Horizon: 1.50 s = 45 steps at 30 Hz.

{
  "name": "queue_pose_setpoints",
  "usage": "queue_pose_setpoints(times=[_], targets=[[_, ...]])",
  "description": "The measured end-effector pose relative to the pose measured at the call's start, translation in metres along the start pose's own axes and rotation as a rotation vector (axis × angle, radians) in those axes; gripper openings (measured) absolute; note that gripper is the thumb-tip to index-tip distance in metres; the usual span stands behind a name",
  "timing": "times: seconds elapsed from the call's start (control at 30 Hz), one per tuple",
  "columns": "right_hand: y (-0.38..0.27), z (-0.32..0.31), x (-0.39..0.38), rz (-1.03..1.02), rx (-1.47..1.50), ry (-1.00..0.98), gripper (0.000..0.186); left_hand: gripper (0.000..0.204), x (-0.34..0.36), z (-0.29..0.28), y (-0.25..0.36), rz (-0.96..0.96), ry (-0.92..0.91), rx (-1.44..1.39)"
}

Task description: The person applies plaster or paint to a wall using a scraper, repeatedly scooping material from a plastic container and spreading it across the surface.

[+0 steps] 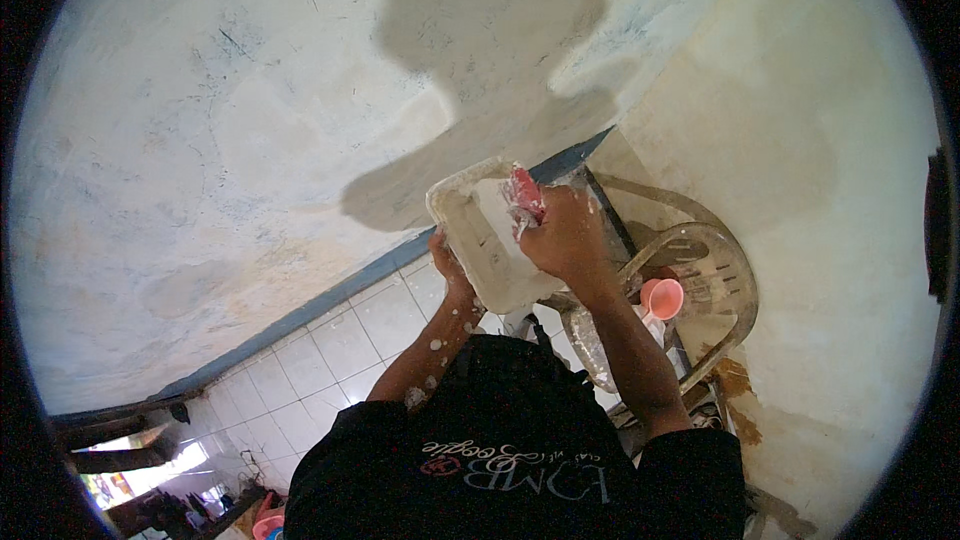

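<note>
- Tray (511,287), rectangular, pale and crusted along its rim, sits in the middle of the scene, held up in front of the chest and tipped slightly, with whitish paste inside.
- Left hand (454,266): gripping the tray by its left side; white blotches dot the wrist and forearm.
- Right hand (566,238): closed around a red tool (527,193) at the tray's far right part; smears and fingers cover much of it, so it is probably a scraper, though its shape is hard to make out.
- Black shirt (480,440) with printing on the chest, near, below both arms.
- Plastic chair (742,270) with curved armrests, dirty beige, to the right; a pink cup (662,298) shows within its outline.
- White floor tiles (335,348), left of the chair and beyond the left forearm.
- Patchy whitish wall (200,130), far left, edged with a blue-grey band (372,273) and carrying a large shadow.
- Cream wall (850,270), right, beyond the chair.
</note>
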State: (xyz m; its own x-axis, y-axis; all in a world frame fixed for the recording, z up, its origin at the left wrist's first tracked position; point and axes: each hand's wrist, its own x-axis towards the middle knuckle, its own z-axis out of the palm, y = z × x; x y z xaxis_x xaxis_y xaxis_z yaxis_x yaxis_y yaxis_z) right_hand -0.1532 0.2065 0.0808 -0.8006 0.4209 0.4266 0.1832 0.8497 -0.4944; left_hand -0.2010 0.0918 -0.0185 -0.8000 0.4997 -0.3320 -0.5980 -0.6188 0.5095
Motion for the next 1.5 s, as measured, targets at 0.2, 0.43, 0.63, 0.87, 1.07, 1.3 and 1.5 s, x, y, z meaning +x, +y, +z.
queue_pose_setpoints(times=[0.2, 0.43, 0.63, 0.87, 1.07, 1.3, 1.5], targets=[[-0.036, -0.044, 0.023, 0.122, 0.021, -0.261, 0.02, 0.071, 0.001, 0.006, -0.001, -0.048, -0.022, -0.143], [-0.019, -0.014, -0.011, -0.055, -0.21, -0.132, 0.032, 0.07, -0.002, 0.019, -0.007, -0.014, -0.005, -0.161], [-0.018, -0.014, -0.009, 0.016, -0.048, -0.161, 0.025, 0.065, -0.005, 0.022, -0.007, -0.066, 0.141, -0.154], [-0.009, -0.028, 0.003, 0.345, 0.282, -0.309, 0.011, 0.065, 0.0, 0.008, -0.012, -0.089, -0.025, -0.239], [0.007, -0.03, 0.011, 0.371, 0.046, -0.382, 0.024, 0.069, -0.002, 0.004, -0.01, -0.098, -0.025, -0.235], [0.012, -0.019, 0.009, 0.351, 0.115, -0.419, 0.025, 0.07, 0.002, 0.004, -0.005, -0.08, 0.067, -0.118], [0.02, -0.015, -0.002, 0.33, 0.164, -0.392, 0.027, 0.072, -0.002, 0.003, -0.005, -0.124, -0.03, -0.235]])
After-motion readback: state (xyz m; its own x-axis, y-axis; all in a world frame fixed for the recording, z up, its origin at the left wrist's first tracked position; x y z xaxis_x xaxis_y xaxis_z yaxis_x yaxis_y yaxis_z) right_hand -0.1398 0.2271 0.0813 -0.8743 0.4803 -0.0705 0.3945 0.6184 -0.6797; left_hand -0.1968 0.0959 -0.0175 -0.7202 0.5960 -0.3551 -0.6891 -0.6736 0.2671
